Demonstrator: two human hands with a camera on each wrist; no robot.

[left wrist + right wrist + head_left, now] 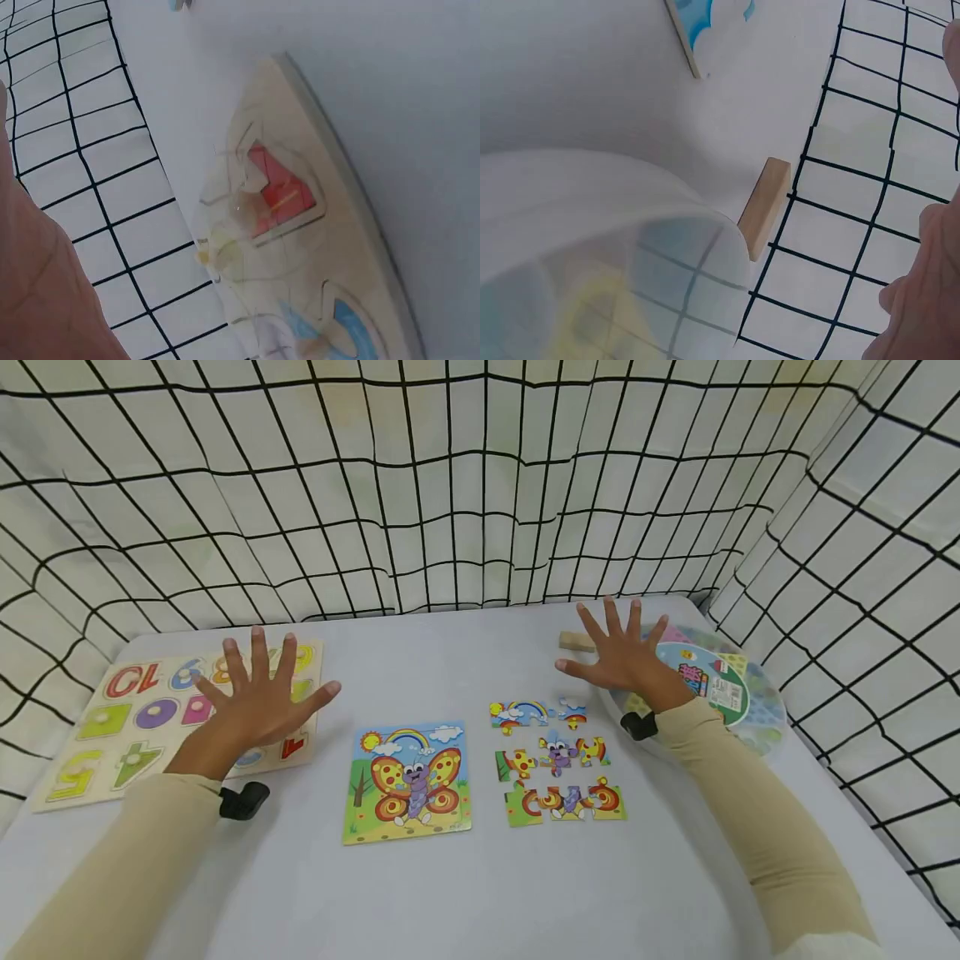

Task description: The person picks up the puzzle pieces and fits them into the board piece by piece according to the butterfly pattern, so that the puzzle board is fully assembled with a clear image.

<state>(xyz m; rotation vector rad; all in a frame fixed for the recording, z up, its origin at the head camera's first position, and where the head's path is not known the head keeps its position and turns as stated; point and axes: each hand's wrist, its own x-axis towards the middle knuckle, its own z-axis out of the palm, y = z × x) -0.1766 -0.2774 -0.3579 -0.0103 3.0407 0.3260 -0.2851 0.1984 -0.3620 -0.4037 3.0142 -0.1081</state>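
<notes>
My left hand (255, 706) is held with its fingers spread above a wooden number puzzle board (97, 752) and grips nothing. Over on the right, my right hand (626, 656) has its fingers splayed over the near-left part of a round clear plastic tub (765, 727) with a printed blue label. It holds nothing either. Between the hands lies a square butterfly picture board (408, 785). Beside it, loose butterfly puzzle pieces (566, 802) are set out in three rows with gaps between them. In the left wrist view the board's red number (281, 191) shows close up.
A small wooden block (576, 641) lies at the back, next to the tub. Black netting (450, 485) over white cloth rises behind the white table (420, 902) and along both sides.
</notes>
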